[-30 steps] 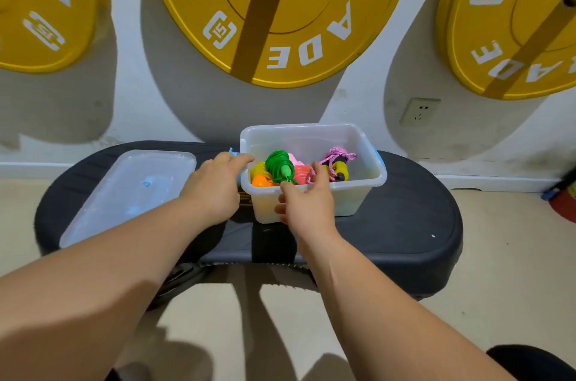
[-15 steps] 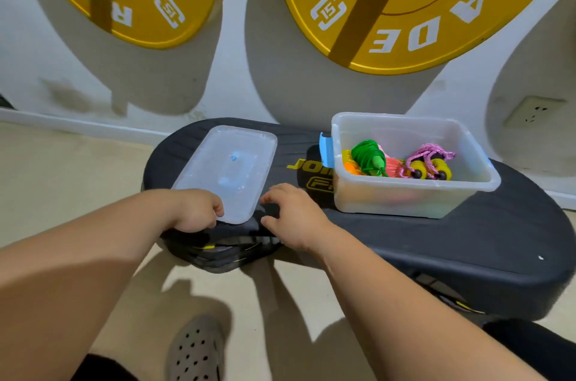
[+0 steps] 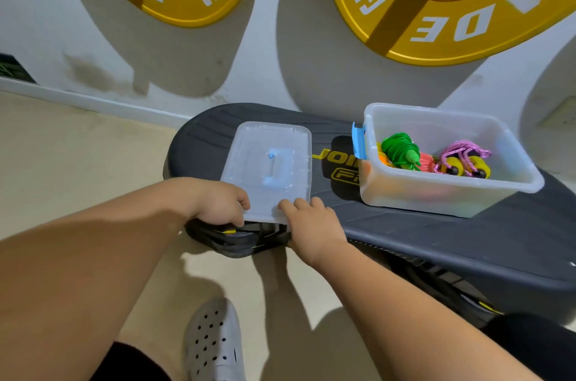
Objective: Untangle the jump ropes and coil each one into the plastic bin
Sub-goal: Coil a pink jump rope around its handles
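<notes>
White scuffed wall ahead, two yellow weight plates mounted on it, throwing broad shadows; pale baseboard below, beige floor, and a black step platform against the wall

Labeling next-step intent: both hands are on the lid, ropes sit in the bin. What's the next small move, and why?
Likely lift the lid and carry it right toward the bin. The left hand and right hand grip its near edge, the bin stands open, and coiled ropes already lie inside it.

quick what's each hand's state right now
left hand: closed on the lid, near edge
right hand: fingers on lid, thumb hidden, grip cannot be told
</notes>
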